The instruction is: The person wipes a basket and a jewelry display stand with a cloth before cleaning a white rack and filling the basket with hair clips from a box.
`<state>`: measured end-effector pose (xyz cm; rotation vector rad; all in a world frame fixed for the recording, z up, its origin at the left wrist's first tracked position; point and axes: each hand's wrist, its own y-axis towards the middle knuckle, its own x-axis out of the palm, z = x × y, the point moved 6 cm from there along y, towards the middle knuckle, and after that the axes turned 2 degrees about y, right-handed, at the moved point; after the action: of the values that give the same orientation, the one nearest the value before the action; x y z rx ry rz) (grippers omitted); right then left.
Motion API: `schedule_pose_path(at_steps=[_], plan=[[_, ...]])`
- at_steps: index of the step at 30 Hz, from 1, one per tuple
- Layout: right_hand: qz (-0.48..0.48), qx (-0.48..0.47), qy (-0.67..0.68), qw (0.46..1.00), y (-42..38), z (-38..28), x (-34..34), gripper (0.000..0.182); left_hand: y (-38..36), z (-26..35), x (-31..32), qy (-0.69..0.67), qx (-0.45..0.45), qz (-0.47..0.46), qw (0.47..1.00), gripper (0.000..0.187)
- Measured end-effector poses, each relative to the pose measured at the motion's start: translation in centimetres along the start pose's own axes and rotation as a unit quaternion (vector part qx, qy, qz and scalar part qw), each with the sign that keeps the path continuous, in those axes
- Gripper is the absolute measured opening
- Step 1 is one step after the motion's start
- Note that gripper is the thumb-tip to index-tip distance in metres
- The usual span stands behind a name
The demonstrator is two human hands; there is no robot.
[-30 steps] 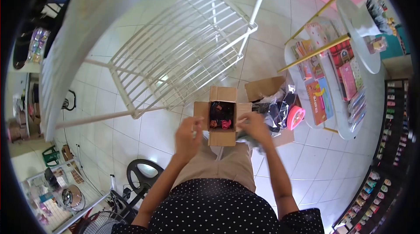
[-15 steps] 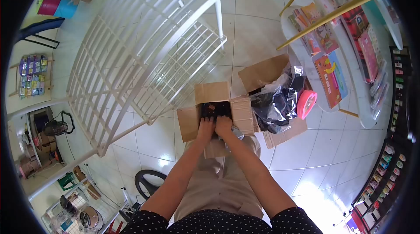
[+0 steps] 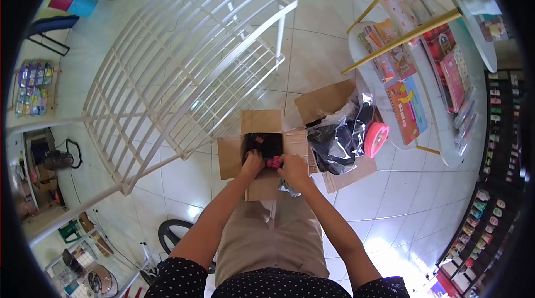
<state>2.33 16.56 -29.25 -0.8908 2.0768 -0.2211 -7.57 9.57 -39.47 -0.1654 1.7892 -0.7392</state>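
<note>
An open cardboard box [image 3: 262,122] with its flaps folded out stands on the floor before my knees, dark contents inside. My left hand [image 3: 253,163] reaches into it at the near left; its fingertips are lost among the dark things. Above the near right side of the box, my right hand [image 3: 293,170] is closed on a small bright pink item [image 3: 274,162], too small to name exactly. A clear plastic packet [image 3: 288,189] shows just under my right hand, by the near flap.
To the right, a second open box [image 3: 326,99] holds black goods in clear plastic [image 3: 339,143], a pink heart-shaped case [image 3: 377,139] at its side. A white wire rack [image 3: 184,64] rises at the left. A shelf stand [image 3: 415,144] with notebooks is at the right.
My right hand has drawn back from inside the box, and the pink item has come into sight by its fingers. My left hand has shifted slightly left and stays in the box.
</note>
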Motion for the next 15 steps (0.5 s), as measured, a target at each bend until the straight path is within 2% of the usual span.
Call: schedule_pose_path(at_steps=[2, 3, 4, 5, 6, 7, 8, 9, 10, 12, 13, 15], plan=[[-0.022, -0.061, -0.094, 0.993, 0.4, -1.1, 2.0, 0.015, 0.2, 0.3, -0.2, -0.038, -0.016, 0.011, 0.999, 0.012], [-0.025, -0.063, -0.092, 0.993, 0.9, -0.8, 3.9, 0.015, 0.3, 0.1, -0.6, -0.071, -0.027, 0.029, 0.997, 0.01], [-0.027, -0.056, -0.191, 0.98, 1.8, -0.6, 5.9, 0.012, 0.3, -0.2, -0.6, -0.07, -0.028, 0.028, 0.997, 0.01], [-0.028, -0.048, -0.287, 0.956, 2.5, -0.1, 7.7, 0.01, 0.1, -1.0, -1.3, -0.101, -0.056, 0.079, 0.99, 0.008], [-0.029, -0.047, -0.284, 0.957, 3.2, 0.0, 8.8, 0.01, -0.4, -1.9, -2.5, -0.131, -0.084, 0.129, 0.979, 0.007], [-0.068, -0.02, -0.285, 0.956, 4.1, 0.5, 10.0, 0.009, -0.7, -2.5, -3.1, -0.13, -0.082, 0.126, 0.98, 0.007], [-0.107, 0.008, -0.284, 0.953, 4.7, 0.8, 11.0, 0.009, -1.6, -4.0, -5.3, -0.218, -0.1, 0.162, 0.957, 0.009], [-0.107, 0.01, -0.28, 0.954, 4.7, 0.4, 11.1, 0.009, -2.5, -5.2, -7.1, -0.304, -0.114, 0.197, 0.925, 0.01], [-0.096, 0.019, -0.292, 0.951, 4.9, 0.1, 10.7, 0.009, -2.8, -5.6, -8.2, -0.301, -0.108, 0.197, 0.927, 0.01], [-0.082, 0.036, -0.303, 0.949, 5.2, 0.0, 10.2, 0.009, -3.6, -7.2, -8.5, -0.471, -0.202, 0.184, 0.839, 0.012], [-0.093, 0.027, -0.31, 0.946, 5.2, -0.1, 10.2, 0.009, -3.9, -7.3, -9.1, -0.471, -0.197, 0.183, 0.84, 0.012], [-0.105, 0.016, -0.318, 0.942, 5.2, -0.2, 10.4, 0.009, -5.0, -7.7, -8.7, -0.608, -0.237, 0.185, 0.735, 0.022]])
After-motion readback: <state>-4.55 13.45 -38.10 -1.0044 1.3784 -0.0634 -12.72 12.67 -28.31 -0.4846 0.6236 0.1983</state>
